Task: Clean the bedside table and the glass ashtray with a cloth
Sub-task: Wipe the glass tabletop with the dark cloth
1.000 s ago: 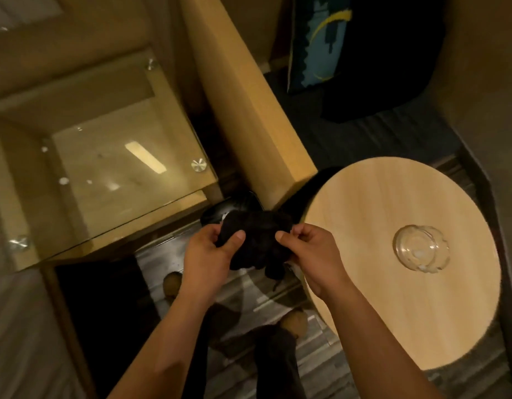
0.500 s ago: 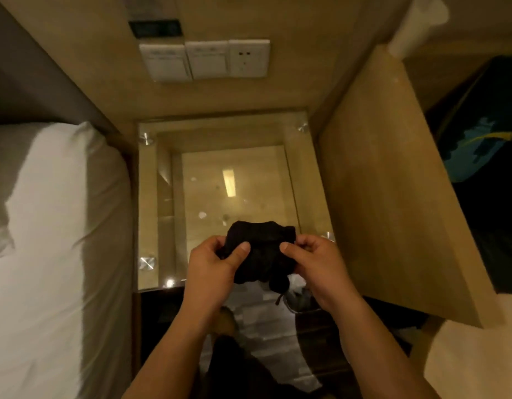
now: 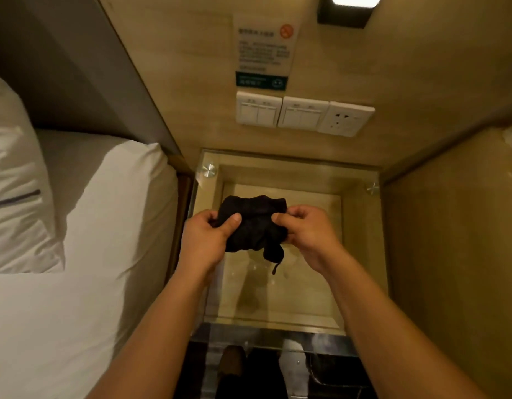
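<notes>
Fingers point(image 3: 233, 220) of left hand point(image 3: 204, 243) and right hand point(image 3: 308, 234) pinch opposite edges of the cloth point(image 3: 254, 226) over the bedside table point(image 3: 361, 254).

I have the bedside table point(image 3: 361, 254) straight ahead; the bed point(image 3: 76, 283) lies just beside it on my left, with a pillow point(image 3: 16, 182) on the bed's far left; a side panel point(image 3: 450, 254) stands against the table's right edge; on the wall behind the table sit the switch plates point(image 3: 282, 112), a socket point(image 3: 346, 119) to their right, a notice point(image 3: 263, 50) above them and a lamp point(image 3: 346, 10) higher, further right; over the table the cloth point(image 3: 254, 223) is pinched between the left hand point(image 3: 203, 243) and the right hand point(image 3: 309, 231).
</notes>
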A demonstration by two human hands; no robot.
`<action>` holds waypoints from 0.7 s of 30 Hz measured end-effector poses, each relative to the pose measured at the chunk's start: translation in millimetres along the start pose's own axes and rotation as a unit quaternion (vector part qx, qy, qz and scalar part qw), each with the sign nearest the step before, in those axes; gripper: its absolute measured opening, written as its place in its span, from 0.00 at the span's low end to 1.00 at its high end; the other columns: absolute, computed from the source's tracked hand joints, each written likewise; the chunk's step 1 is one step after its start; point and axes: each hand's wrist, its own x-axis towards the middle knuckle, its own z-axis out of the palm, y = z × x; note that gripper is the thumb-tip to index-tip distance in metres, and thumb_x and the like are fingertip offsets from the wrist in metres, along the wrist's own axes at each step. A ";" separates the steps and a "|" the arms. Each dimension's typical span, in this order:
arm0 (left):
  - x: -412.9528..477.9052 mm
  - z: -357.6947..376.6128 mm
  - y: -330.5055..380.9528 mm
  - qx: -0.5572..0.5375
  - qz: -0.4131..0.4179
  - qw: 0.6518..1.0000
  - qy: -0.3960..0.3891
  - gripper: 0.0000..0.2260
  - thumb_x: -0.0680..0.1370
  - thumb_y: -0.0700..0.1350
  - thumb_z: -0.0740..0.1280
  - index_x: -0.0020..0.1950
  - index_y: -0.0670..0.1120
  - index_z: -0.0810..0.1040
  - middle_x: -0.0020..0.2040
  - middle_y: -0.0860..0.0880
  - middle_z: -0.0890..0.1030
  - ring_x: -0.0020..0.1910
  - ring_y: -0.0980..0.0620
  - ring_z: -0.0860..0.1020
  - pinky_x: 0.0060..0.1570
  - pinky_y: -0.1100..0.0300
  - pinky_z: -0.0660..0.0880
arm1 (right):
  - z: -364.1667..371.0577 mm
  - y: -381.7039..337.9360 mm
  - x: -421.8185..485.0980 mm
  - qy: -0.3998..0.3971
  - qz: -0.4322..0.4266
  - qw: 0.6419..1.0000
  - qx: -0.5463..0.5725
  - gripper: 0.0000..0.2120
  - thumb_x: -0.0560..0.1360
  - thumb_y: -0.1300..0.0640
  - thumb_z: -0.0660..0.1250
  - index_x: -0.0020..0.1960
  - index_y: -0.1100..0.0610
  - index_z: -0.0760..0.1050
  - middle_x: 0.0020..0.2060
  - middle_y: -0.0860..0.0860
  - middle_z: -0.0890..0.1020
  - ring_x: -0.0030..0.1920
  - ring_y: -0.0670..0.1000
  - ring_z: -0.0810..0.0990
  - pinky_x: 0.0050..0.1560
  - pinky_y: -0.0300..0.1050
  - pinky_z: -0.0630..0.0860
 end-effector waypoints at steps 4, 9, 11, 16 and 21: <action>50.7 -4.5 19.6 -0.011 -0.003 0.999 0.030 0.09 0.77 0.46 0.77 0.46 0.41 0.83 0.44 0.39 0.87 0.45 0.42 0.87 0.46 0.44 0.83 | 21.0 -30.3 50.2 -0.015 -0.001 1.000 -0.016 0.14 0.76 0.64 0.74 0.54 0.74 0.77 0.49 0.68 0.85 0.51 0.65 0.86 0.48 0.56 0.83; 113.3 -4.7 49.2 0.006 0.004 0.999 0.053 0.14 0.78 0.46 0.76 0.52 0.36 0.82 0.49 0.36 0.86 0.50 0.38 0.86 0.51 0.42 0.84 | 42.5 -64.4 105.1 -0.026 -0.037 0.998 -0.043 0.06 0.76 0.62 0.74 0.50 0.62 0.78 0.44 0.60 0.83 0.49 0.60 0.86 0.47 0.56 0.85; 137.7 -6.7 56.8 0.029 0.012 0.998 0.057 0.16 0.78 0.47 0.76 0.52 0.34 0.81 0.51 0.36 0.86 0.49 0.41 0.86 0.54 0.41 0.83 | 52.5 -72.1 127.8 -0.025 -0.036 0.998 -0.052 0.07 0.77 0.62 0.74 0.51 0.64 0.78 0.47 0.59 0.85 0.52 0.59 0.87 0.51 0.58 0.85; 184.0 -19.5 50.0 0.127 0.040 0.988 0.075 0.11 0.80 0.52 0.74 0.45 0.45 0.79 0.49 0.43 0.82 0.41 0.55 0.80 0.40 0.63 0.78 | 76.0 -68.1 174.5 -0.016 -0.036 0.994 -0.099 0.14 0.78 0.57 0.74 0.55 0.67 0.79 0.49 0.58 0.86 0.51 0.57 0.86 0.46 0.50 0.83; 183.2 -32.4 19.7 0.303 0.101 0.944 0.080 0.28 0.83 0.56 0.67 0.75 0.38 0.71 0.71 0.35 0.73 0.71 0.38 0.72 0.71 0.47 0.70 | 54.2 -31.7 179.1 0.042 -0.099 0.969 -0.220 0.13 0.80 0.51 0.71 0.57 0.60 0.82 0.50 0.53 0.84 0.53 0.52 0.83 0.59 0.53 0.81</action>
